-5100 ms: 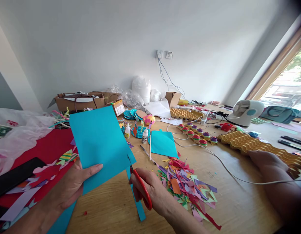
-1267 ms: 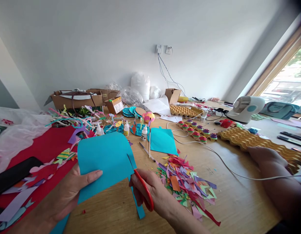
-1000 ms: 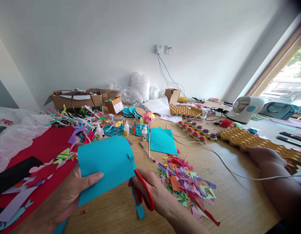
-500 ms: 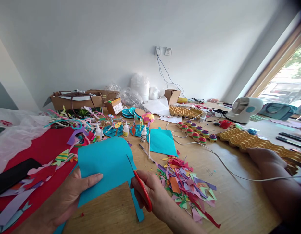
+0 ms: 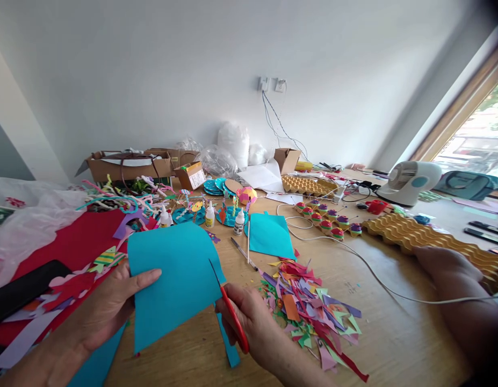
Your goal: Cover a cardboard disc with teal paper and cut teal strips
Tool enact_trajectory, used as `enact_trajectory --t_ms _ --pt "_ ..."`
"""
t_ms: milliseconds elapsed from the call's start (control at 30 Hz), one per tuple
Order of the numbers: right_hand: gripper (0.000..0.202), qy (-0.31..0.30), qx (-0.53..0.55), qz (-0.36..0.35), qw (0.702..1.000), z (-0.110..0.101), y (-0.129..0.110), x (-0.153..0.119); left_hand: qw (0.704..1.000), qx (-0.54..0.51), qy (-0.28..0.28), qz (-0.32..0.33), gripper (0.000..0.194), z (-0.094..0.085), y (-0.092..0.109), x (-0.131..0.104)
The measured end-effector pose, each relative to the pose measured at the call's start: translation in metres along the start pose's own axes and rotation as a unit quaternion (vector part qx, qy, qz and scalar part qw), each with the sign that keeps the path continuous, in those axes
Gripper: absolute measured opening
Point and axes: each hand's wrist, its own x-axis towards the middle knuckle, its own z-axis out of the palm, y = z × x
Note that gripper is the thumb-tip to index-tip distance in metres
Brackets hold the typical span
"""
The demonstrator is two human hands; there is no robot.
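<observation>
left hand [image 5: 106,309], lower left of the frame, pinches a turquoise paper sheet [image 5: 172,279] with thumb on top and fingers closed beneath. right hand [image 5: 252,322], lower centre, grips red-handled scissors [image 5: 228,309], fingers closed through the loops; the blades bite into the sheet's right edge. a cut strip [image 5: 226,344] hangs below the blades, so the cut appears partly made, with most of the sheet uncut. right of centre lies a pile of coloured scraps [image 5: 309,309]; another person's arm [image 5: 454,285] rests at far right.
</observation>
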Motion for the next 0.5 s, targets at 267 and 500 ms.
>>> enact_trajectory --t_ms 267,500 --pt "0.036 -0.102 0.016 0.048 0.993 -0.016 -0.018 -0.011 0.999 0.004 0.015 0.036 0.080 0.008 0.002 -0.007" --pt "0.037 -0.124 -0.037 0.059 0.990 -0.031 -0.026 -0.027 0.999 0.020 0.015 0.039 0.064 0.004 0.007 -0.007"
